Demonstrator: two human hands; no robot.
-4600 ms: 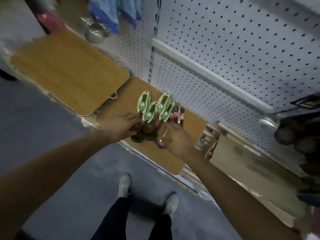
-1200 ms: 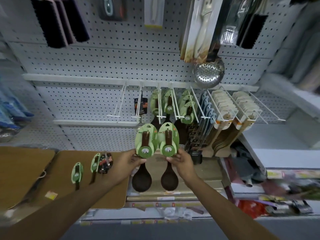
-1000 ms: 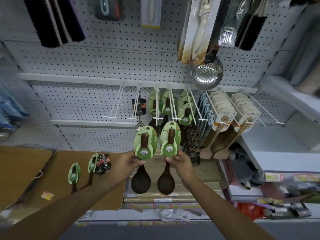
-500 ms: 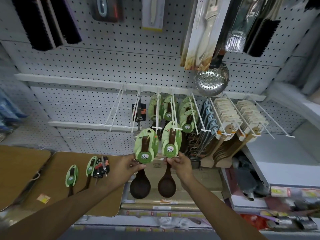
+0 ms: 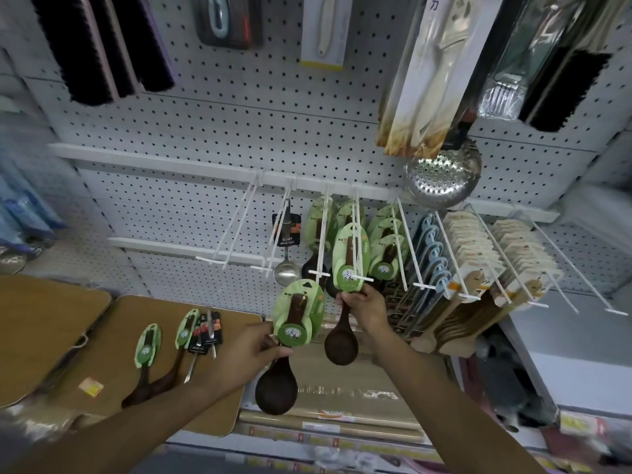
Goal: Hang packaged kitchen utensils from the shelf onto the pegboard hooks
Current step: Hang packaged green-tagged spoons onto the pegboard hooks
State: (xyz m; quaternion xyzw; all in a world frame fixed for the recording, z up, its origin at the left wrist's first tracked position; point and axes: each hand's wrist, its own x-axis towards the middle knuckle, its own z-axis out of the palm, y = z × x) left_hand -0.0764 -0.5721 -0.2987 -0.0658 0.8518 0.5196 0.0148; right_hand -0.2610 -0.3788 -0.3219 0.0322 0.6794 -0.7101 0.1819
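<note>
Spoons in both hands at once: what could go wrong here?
The right hand is working its spoon's green card onto a hook already holding cards; it could miss the hole and drop. The left hand pinches the other spoon just below its card, so the heavy bowl might swing or slip.

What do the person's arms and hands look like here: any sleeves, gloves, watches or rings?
Both forearms are bare from the bottom edge of the frame to the wrists, with no sleeves in view. The left hand and the right hand wear no gloves. No watch, bracelet or ring shows on the wrists or fingers, though the picture is slightly soft.
</note>
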